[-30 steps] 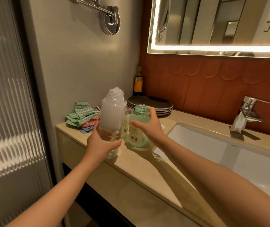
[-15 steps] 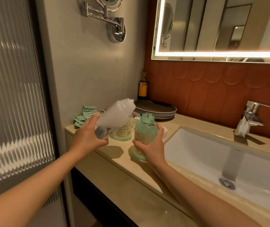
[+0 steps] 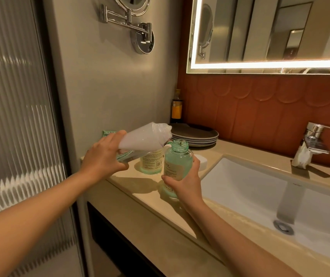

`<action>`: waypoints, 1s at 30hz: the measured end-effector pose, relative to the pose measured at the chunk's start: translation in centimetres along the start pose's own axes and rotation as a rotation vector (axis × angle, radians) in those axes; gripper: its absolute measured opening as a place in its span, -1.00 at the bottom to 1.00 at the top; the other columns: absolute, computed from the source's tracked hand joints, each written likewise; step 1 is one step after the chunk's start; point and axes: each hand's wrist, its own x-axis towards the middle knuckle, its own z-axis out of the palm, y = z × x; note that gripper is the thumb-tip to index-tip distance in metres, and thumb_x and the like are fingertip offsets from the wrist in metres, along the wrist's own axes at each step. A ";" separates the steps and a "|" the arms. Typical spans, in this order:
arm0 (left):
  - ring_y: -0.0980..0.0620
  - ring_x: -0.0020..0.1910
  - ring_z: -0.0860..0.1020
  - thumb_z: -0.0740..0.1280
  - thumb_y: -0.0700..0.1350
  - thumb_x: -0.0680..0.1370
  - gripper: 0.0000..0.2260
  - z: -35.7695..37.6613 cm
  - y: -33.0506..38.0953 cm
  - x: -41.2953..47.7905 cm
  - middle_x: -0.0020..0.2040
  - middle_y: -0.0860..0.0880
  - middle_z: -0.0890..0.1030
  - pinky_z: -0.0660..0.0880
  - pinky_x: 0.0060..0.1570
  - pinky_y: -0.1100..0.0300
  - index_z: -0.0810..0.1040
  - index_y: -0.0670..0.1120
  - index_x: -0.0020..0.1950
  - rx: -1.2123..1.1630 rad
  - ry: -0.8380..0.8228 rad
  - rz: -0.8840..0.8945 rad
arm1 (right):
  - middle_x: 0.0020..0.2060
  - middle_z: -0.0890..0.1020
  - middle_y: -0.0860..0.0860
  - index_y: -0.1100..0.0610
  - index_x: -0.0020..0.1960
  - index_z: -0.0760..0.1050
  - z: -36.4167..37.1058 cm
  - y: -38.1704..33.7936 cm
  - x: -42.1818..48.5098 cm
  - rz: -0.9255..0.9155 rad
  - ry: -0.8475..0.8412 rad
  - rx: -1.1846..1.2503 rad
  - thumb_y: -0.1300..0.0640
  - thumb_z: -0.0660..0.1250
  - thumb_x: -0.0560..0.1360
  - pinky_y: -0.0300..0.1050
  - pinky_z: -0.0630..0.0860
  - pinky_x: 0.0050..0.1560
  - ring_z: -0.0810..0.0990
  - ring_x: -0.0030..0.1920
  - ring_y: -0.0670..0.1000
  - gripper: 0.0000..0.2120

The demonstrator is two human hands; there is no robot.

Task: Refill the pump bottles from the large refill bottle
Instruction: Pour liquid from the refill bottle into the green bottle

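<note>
above beige stone counter (image 3: 150, 198): left hand (image 3: 104, 158) grips tilted frosted white refill bottle (image 3: 142, 138); right hand (image 3: 186, 182) clasps open-necked green glass bottle (image 3: 177, 162).

The left hand (image 3: 104, 156) tips the refill bottle (image 3: 142, 139) toward the open green bottle (image 3: 177, 162) gripped by the right hand (image 3: 186, 182); any pour seems unclear.

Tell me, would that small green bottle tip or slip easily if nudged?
Probably steady: the green bottle looks squat and wide-based. Its smooth wall may be slippery; the right hand grips it. Uncapped, a tip would likely spill.
</note>
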 end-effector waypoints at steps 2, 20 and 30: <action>-0.13 0.09 0.47 0.52 -0.09 0.28 -0.28 -0.3 0.2 0.3 0.20 -0.07 0.49 0.41 -0.08 0.05 0.32 -0.05 0.38 0.021 0.001 0.022 | 0.34 0.35 -0.03 -0.01 0.42 0.04 0.0 0.0 0.0 0.005 -0.004 0.004 0.21 0.54 0.31 -0.20 0.41 0.18 0.36 0.33 -0.02 -0.11; -0.12 0.17 0.47 0.55 0.02 0.28 -0.20 -1.9 0.0 2.6 0.25 -0.08 0.49 0.40 0.11 -0.03 0.27 -0.07 0.43 0.242 -0.011 0.191 | 0.38 0.34 -0.02 -0.02 0.44 0.02 0.0 0.0 -0.2 0.010 -0.018 -0.027 0.17 0.54 0.32 -0.10 0.40 0.28 0.35 0.36 0.01 -0.09; -0.14 0.20 0.46 0.54 -0.02 0.30 -0.23 -2.9 0.4 3.1 0.27 -0.10 0.48 0.36 0.18 -0.05 0.28 -0.09 0.43 0.268 -0.014 0.238 | 0.38 0.33 -0.02 -0.02 0.45 0.02 0.1 0.0 -0.2 0.020 -0.019 -0.032 0.16 0.54 0.32 -0.09 0.42 0.27 0.34 0.36 0.01 -0.10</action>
